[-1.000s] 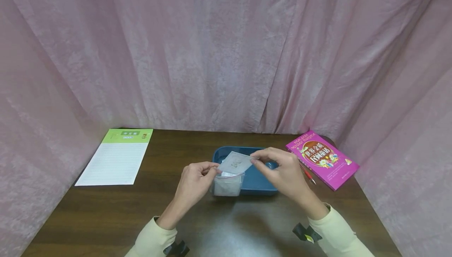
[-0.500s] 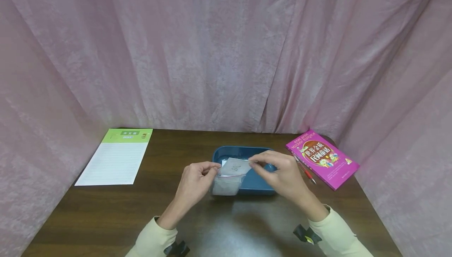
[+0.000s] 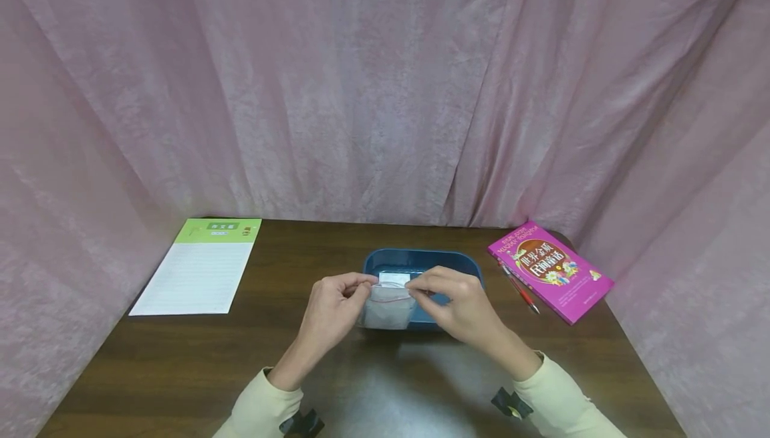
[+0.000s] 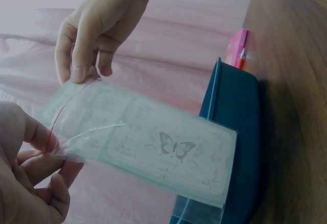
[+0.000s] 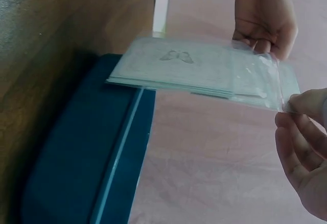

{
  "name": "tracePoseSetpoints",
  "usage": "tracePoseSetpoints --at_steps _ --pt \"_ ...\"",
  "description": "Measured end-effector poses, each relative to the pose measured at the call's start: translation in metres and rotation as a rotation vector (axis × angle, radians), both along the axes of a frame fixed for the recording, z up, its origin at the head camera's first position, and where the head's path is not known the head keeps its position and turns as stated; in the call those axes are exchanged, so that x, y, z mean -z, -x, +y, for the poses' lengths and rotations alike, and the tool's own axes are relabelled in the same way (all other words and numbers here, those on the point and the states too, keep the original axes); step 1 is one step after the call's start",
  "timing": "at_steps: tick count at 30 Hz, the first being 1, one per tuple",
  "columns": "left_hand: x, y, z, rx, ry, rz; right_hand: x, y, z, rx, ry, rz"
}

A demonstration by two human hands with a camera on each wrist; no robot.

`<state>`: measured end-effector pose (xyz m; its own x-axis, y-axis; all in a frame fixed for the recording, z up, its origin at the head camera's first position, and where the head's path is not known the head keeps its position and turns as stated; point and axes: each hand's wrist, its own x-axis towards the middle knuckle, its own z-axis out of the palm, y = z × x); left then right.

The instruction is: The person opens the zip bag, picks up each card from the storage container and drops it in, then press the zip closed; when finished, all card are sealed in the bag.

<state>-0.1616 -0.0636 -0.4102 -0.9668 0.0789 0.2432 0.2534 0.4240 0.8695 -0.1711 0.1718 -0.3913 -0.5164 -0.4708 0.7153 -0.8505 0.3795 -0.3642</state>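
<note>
A clear zip bag (image 3: 386,309) with a red line at its mouth hangs over the near side of a blue tray (image 3: 433,253). Inside lie pale cards, the top card (image 4: 176,145) printed with a butterfly. One pale sheet (image 5: 290,77) pokes out past the bag's mouth. My left hand (image 3: 337,307) pinches the mouth at its left corner between thumb and fingers. At the right corner, my right hand (image 3: 460,301) pinches the bag's edge with thumb and fingertips, as the right wrist view shows too.
A white piece (image 3: 394,279) shows in the tray behind the bag. To the right lie a magenta book (image 3: 550,271) and a red pen (image 3: 522,291). A green-topped writing pad (image 3: 195,271) rests at the left of the brown table (image 3: 180,358). Pink curtains surround the table.
The right hand has moved left and slightly down, bringing the printed card down into the zip bag's mouth. The left hand has stayed almost in place.
</note>
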Motion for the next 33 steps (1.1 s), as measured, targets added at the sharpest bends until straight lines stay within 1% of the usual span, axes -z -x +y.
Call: tracePoseSetpoints --at_steps 3,6,10,13,21,29,33 --pt "-0.0010 -0.0005 -0.0003 0.002 -0.005 -0.005 0.0025 -0.0015 -0.0009 0.021 -0.009 0.000" --pt "-0.0026 -0.0014 0.0000 0.000 -0.016 -0.011 0.0045 -0.0025 -0.0007 0.040 -0.039 -0.024" --pt "-0.0051 -0.0024 0.0010 -0.009 -0.031 -0.013 0.0053 -0.0032 -0.0002 0.049 -0.081 -0.061" --pt "-0.0061 -0.0029 0.0011 -0.014 -0.036 -0.015 0.0055 -0.0035 0.0001 0.046 -0.098 -0.065" --pt "-0.0050 -0.0022 -0.0006 -0.010 -0.036 -0.026 0.0024 -0.0056 0.0001 0.035 -0.117 -0.121" --pt "-0.0070 -0.0044 0.0009 0.021 -0.005 -0.041 0.0055 -0.0024 -0.0027 0.028 -0.113 -0.103" --pt "-0.0052 -0.0035 -0.0002 0.003 0.005 -0.046 0.0048 -0.0025 -0.0002 0.017 -0.100 -0.125"
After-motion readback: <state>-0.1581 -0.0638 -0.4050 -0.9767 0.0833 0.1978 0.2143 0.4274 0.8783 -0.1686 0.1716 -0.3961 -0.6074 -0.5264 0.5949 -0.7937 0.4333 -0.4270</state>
